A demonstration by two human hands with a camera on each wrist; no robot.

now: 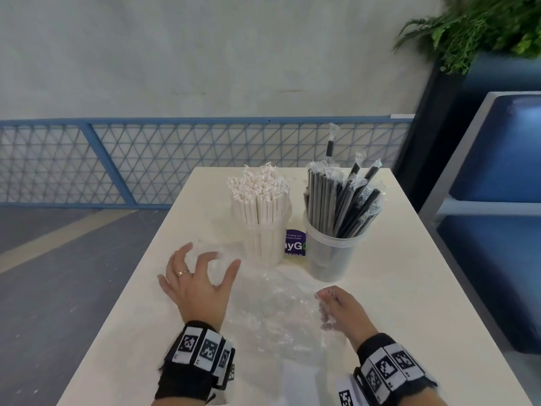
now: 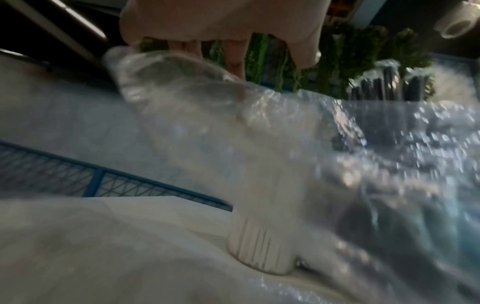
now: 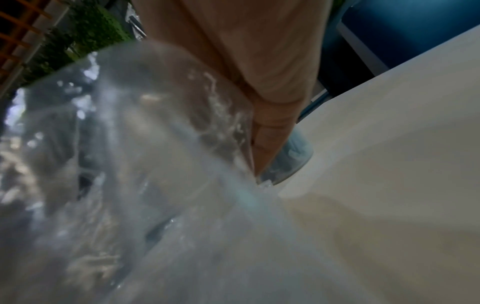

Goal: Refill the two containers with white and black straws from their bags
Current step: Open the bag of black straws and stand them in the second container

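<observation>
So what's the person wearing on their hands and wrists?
Both hands are bare. The left hand has a thin ring with a small crossed detail on one of its fingers. Each wrist carries a black fabric band with white square tags printed in black-and-white block patterns. The right hand shows no ring. No sleeves are visible.

From above, my view is evenly and softly lit, with only faint shadows under my left hand (image 1: 199,284) and right hand (image 1: 341,310) on the pale table (image 1: 409,288). Straight lines bow toward the edges, and the far plant (image 1: 480,27) smears. The clear bag (image 1: 275,312) between my 2 hands nearly vanishes against the tabletop. Both wrist views are dimmer and heavily motion-blurred. Near my left fingers (image 2: 233,57) the bag (image 2: 389,164) sparkles with glare; by my right fingers (image 3: 267,131) the plastic (image 3: 155,144) is a hazy, out-of-focus veil.
</observation>
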